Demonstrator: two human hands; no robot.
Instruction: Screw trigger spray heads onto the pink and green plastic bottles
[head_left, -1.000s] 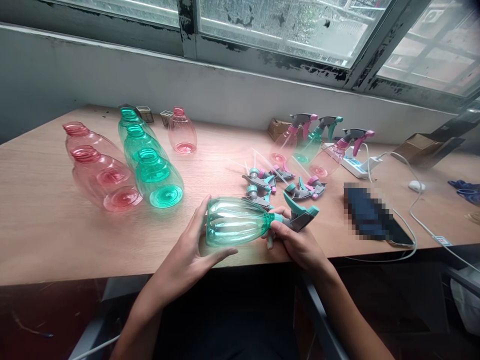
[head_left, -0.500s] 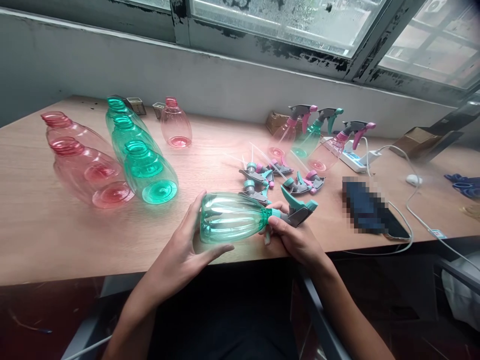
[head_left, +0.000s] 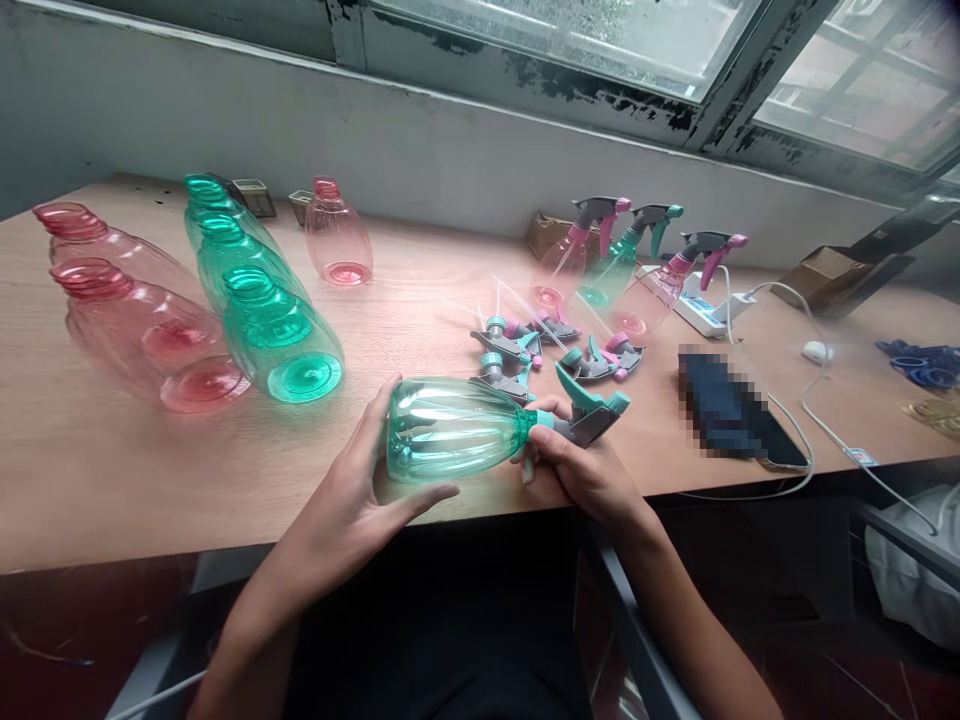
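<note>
A translucent green spray bottle [head_left: 457, 430] lies on its side in the air above the table's front edge, its base to the left. My left hand [head_left: 356, 500] cups the base end, with fingers passing behind the bottle and the thumb stretched out below it. At the neck, my right hand [head_left: 581, 465] pinches the teal collar between thumb and fingers. The grey and teal trigger head [head_left: 592, 410] sits on the neck and points right. Just behind the bottle lie several loose trigger heads [head_left: 510, 345] in grey, teal and pink, with thin clear tubes.
Open-topped pink bottles [head_left: 142, 330] and green bottles [head_left: 281, 340] stand on the left, with another pink bottle [head_left: 339, 240] farther back. Three bottles with trigger heads [head_left: 630, 265] stand at the back right. A phone [head_left: 787, 440], power strip [head_left: 705, 310], cables and scissors [head_left: 922, 365] lie to the right.
The view has shifted slightly, so things sit a little farther left and higher. Both hands keep the same hold on the green spray bottle.
</note>
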